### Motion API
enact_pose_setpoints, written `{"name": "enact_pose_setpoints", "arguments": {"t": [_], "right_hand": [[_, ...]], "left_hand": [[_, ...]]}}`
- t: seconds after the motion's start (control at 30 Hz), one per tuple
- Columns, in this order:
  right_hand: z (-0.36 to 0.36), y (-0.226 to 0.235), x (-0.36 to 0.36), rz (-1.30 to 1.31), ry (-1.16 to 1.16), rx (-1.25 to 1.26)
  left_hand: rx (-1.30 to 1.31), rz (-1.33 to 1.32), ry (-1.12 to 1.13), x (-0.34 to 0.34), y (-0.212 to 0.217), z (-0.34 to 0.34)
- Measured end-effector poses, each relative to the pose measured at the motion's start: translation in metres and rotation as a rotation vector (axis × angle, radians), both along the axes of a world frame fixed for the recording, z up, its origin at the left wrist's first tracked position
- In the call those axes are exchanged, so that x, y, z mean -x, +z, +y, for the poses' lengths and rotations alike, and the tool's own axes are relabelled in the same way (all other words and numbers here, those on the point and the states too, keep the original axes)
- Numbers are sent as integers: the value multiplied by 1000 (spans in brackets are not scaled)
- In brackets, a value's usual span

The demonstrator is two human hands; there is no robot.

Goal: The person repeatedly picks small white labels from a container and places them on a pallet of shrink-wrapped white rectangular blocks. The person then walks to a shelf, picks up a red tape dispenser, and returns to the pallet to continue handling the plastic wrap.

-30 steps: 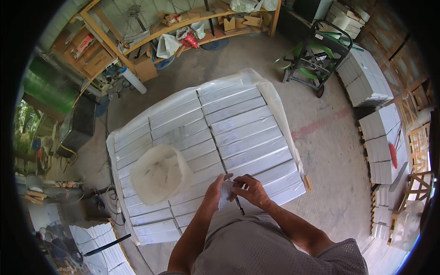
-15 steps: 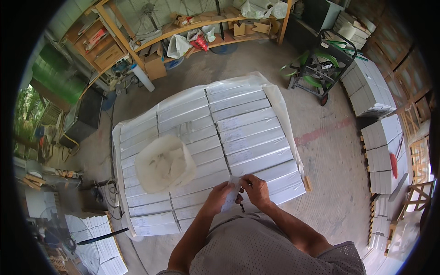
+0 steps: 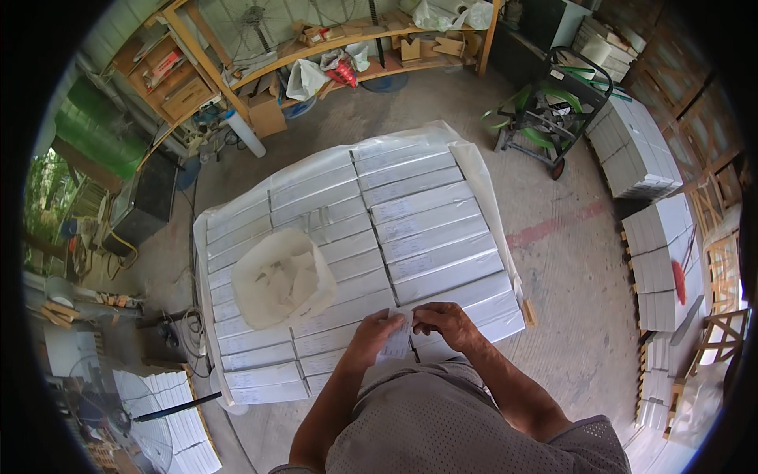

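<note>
My left hand [image 3: 373, 332] is closed on a small white paper slip [image 3: 398, 340] with faint print, thumb on its upper edge. The slip hangs toward my body over the near edge of the stack. My right hand [image 3: 447, 322] is beside its upper right edge, fingers bent in a pinch; whatever is in them is too small to make out. Beneath both hands lie rows of long white boxes [image 3: 440, 235], several with printed labels on top. On the left part of the stack stands a translucent white tub [image 3: 251, 294] with pale scraps in it.
Clear plastic wrap [image 3: 488, 186] edges the box stack. A wheeled strapping cart [image 3: 557, 110] with green strap stands at the far right. More white stacks [image 3: 662, 265] line the right side. A wooden shelf [image 3: 347, 49] is at the back, a fan [image 3: 118, 423] at the near left.
My right hand has moved slightly right, away from my left hand, and its fingers have turned. The slip now hangs flatter and shows more of its face.
</note>
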State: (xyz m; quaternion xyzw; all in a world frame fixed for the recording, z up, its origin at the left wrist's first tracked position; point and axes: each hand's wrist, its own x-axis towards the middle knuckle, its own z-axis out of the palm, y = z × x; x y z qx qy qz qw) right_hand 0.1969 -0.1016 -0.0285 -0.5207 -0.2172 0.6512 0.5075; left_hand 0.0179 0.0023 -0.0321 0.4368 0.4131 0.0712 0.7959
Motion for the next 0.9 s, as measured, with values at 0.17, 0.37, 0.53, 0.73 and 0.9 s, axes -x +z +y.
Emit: {"name": "enact_pose_setpoints", "arguments": {"t": [0.17, 0.37, 0.53, 0.73, 0.9], "right_hand": [[2, -12, 0, 102, -22, 70], [7, -2, -1, -40, 42, 126], [9, -3, 0, -244, 93, 110], [9, -6, 1, -328, 134, 134], [8, -4, -1, -368, 195, 148]], "left_hand": [[-54, 26, -100, 0, 10, 3], [-169, 109, -170, -2, 22, 4], [-273, 120, -216, -4, 21, 6], [-442, 192, -313, -5, 21, 8], [-523, 223, -341, -2, 10, 7]]}}
